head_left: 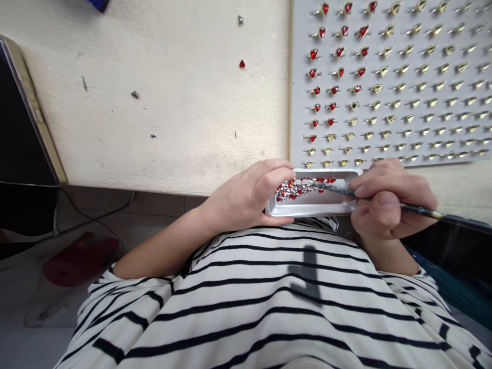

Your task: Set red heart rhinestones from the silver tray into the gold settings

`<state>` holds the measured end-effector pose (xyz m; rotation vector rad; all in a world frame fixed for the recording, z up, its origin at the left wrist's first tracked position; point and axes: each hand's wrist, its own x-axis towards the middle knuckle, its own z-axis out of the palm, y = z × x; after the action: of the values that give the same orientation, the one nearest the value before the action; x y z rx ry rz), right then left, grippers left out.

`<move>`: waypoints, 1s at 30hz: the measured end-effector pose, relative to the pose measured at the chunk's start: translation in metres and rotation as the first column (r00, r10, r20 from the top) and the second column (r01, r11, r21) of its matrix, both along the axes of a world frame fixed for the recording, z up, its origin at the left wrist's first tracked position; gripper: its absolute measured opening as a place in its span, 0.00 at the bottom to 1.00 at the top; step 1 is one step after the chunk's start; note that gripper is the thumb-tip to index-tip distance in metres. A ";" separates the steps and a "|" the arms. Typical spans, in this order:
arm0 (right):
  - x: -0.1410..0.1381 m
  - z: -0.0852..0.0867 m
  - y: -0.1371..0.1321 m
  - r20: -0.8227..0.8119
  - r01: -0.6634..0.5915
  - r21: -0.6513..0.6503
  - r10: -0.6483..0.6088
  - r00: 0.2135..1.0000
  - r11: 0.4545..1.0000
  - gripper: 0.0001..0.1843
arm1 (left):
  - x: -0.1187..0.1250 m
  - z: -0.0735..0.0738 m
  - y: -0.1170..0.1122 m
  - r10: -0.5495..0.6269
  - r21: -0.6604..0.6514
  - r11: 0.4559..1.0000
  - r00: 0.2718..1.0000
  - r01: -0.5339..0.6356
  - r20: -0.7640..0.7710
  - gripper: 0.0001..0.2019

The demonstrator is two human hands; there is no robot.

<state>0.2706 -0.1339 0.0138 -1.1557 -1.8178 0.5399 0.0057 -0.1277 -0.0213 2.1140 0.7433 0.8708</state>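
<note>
My left hand point(251, 197) is closed round the left end of a small white tray point(315, 207), held at the table's near edge. Several red triangular stones point(295, 188) lie heaped in the tray. My right hand point(386, 202) pinches a thin dark pick tool point(418, 209), and its tip reaches left into the stones. Just beyond the tray lies a grey board point(388, 82) with rows of small gold settings. The settings in its upper left columns hold red stones; the others have none.
A cream table top point(161, 102) carries one loose red stone point(242, 63) and a loose metal setting point(241, 20). A dark device point(23, 118) leans at the left edge. Below left lie cables and a red roll point(79, 259). My striped shirt fills the foreground.
</note>
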 end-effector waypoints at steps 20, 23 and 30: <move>-0.012 -0.008 0.005 -0.114 0.184 0.128 -0.169 0.979 0.975 0.12 | -0.001 0.000 0.000 -0.012 -0.023 1.000 1.000 0.012 -0.016 0.40; -0.010 -0.009 0.004 -0.118 0.176 0.113 -0.163 0.980 0.978 0.13 | -0.001 0.000 0.001 -0.016 -0.026 1.000 1.000 0.015 -0.015 0.40; -0.014 -0.007 0.009 -0.111 0.240 0.172 -0.223 0.968 0.955 0.13 | 0.000 0.000 0.001 -0.012 -0.013 1.000 1.000 0.012 0.000 0.39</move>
<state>0.2570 -0.1249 0.0068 -1.1778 -1.5917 0.2760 0.0052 -0.1272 -0.0215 2.1054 0.7339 0.8577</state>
